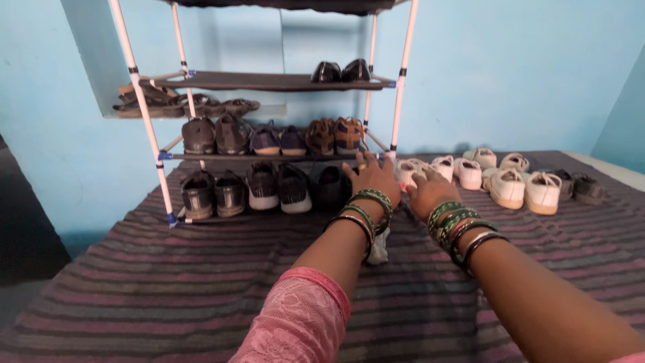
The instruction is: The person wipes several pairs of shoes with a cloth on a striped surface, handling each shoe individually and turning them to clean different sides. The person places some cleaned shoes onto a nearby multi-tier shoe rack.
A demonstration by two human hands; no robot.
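Note:
My left hand [373,177] reaches forward with its fingers apart and holds nothing. It hovers by the right end of the shoe rack [156,144], close to a black shoe [330,188] on the lowest shelf. My right hand [427,189] is stretched out beside it, fingers apart and empty, just short of the nearest white shoe [407,171] on the floor. Both wrists carry green and dark bangles. A small white object [379,250] lies on the striped mat [168,282] under my left forearm; I cannot tell what it is.
The rack's shelves hold dark sneakers [232,134], brown shoes [334,135], sandals [154,97] and glossy black shoes [341,71]. A row of white shoes [524,188] and a dark pair [584,188] runs along the blue wall to the right.

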